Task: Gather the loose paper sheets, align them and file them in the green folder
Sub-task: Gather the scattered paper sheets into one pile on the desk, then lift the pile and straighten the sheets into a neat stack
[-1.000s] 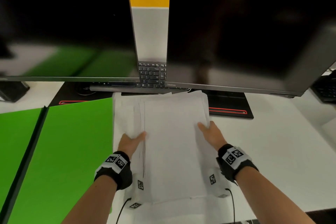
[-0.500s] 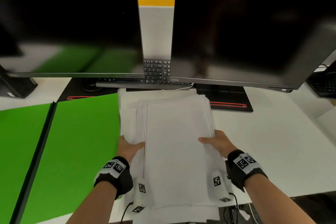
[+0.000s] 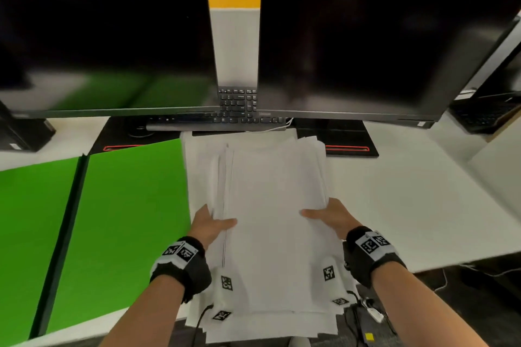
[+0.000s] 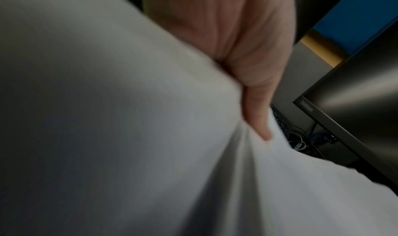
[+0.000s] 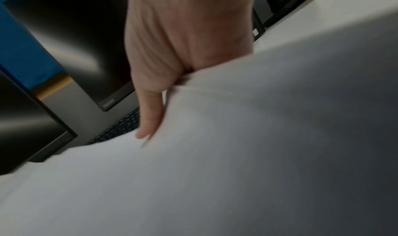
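A loose stack of white paper sheets [image 3: 270, 205] lies in front of me, its edges uneven, its near end past the desk's front edge. My left hand [image 3: 211, 224] grips the stack's left side, thumb on top and fingers hidden beneath. My right hand [image 3: 327, 214] grips the right side the same way. The left wrist view shows my thumb [image 4: 258, 113] pressed on the paper [image 4: 107, 137]. The right wrist view shows my thumb [image 5: 148, 113] lying on the sheets [image 5: 237, 154]. The green folder [image 3: 118, 220] lies open flat to the left of the stack.
Two dark monitors [image 3: 107, 36] [image 3: 375, 45] stand at the back, with a black keyboard [image 3: 236, 113] under the gap between them. The white desk [image 3: 408, 205] stretches to the right. Cables [image 3: 363, 310] hang below its front edge.
Both hands have drawn the stack toward me, so its near end now overhangs the desk edge. The thumbs have closed over the top sheet.
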A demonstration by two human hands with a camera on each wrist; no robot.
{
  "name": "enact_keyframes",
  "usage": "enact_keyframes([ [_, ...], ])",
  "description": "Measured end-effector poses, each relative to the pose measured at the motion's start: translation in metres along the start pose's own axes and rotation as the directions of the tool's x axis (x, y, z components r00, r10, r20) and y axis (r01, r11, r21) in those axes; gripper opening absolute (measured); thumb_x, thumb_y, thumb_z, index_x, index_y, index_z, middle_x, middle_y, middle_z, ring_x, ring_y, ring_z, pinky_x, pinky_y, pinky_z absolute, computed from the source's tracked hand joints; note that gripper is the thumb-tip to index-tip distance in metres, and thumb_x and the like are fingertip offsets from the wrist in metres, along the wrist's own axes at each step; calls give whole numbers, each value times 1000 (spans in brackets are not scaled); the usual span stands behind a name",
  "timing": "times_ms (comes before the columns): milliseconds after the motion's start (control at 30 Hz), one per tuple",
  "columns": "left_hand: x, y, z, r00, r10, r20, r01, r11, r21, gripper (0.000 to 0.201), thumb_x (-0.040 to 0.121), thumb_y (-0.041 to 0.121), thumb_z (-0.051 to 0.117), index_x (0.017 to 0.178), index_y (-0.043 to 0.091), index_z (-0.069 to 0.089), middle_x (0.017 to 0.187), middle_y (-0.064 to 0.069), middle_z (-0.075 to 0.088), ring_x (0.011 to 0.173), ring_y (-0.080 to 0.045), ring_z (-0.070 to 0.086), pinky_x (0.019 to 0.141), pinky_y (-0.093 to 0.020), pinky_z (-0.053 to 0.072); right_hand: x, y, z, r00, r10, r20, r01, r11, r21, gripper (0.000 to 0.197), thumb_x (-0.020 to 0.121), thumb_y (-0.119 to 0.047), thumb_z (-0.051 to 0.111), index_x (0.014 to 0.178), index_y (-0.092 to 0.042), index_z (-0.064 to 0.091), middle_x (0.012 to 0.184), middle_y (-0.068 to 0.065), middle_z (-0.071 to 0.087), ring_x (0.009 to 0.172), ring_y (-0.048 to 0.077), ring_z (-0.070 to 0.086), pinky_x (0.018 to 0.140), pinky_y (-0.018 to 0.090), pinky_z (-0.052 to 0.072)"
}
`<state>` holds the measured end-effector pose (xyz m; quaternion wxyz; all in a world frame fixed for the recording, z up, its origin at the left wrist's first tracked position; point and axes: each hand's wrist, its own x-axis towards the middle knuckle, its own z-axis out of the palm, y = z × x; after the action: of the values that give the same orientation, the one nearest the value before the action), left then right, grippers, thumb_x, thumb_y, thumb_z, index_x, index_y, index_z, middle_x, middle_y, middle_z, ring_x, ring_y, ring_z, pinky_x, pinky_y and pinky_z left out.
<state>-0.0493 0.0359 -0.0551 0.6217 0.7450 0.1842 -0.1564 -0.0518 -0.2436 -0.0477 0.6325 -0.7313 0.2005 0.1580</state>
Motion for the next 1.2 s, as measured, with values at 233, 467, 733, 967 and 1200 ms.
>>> enact_keyframes([
  [233, -27, 29, -34, 980, 159, 120, -139, 977, -165, 39, 74, -4, 69, 112, 1, 61, 101, -13, 70, 93, -27, 67, 79, -35, 54, -15, -11, 3, 981, -97, 169, 52, 966, 253, 69, 56, -21, 82, 120, -7, 59, 113, 15, 68, 100, 30, 68, 74, 35, 58],
  [467, -31, 86, -56, 931, 355, 79, -335, 922, -193, 25, 74, -7, 68, 94, 9, 66, 93, -8, 71, 71, -15, 71, 72, -33, 59, -31, -72, 8, 931, -361, 44, 332, 893, 302, 52, 74, 0, 73, 122, -6, 55, 116, 14, 66, 101, 29, 66, 77, 35, 58],
  [733, -31, 145, -40, 769, 607, -200, -639, 720, -272, 38, 74, -8, 69, 109, 2, 57, 95, -1, 67, 76, 5, 68, 75, -13, 54, -53, -143, -5, 736, -662, -143, 676, 712, 190, 40, 74, 3, 72, 110, -12, 60, 101, -3, 70, 88, 7, 70, 71, 19, 56],
  [967, -21, 139, -2, 782, 565, -264, -624, 709, -330, 54, 74, -4, 71, 121, 2, 45, 107, -4, 63, 81, 3, 66, 66, -4, 50, -34, -136, -9, 754, -644, -128, 657, 739, 148, 50, 73, -2, 75, 120, -5, 58, 114, 7, 68, 103, 19, 67, 83, 29, 57],
  [1200, -8, 149, 4, 811, 523, -263, -584, 753, -303, 62, 68, 1, 78, 123, 1, 48, 114, -11, 63, 99, -22, 63, 77, -20, 53, -18, -139, -15, 789, -597, -145, 614, 766, 190, 55, 70, -5, 77, 121, -4, 57, 115, 9, 67, 105, 23, 66, 89, 39, 54],
])
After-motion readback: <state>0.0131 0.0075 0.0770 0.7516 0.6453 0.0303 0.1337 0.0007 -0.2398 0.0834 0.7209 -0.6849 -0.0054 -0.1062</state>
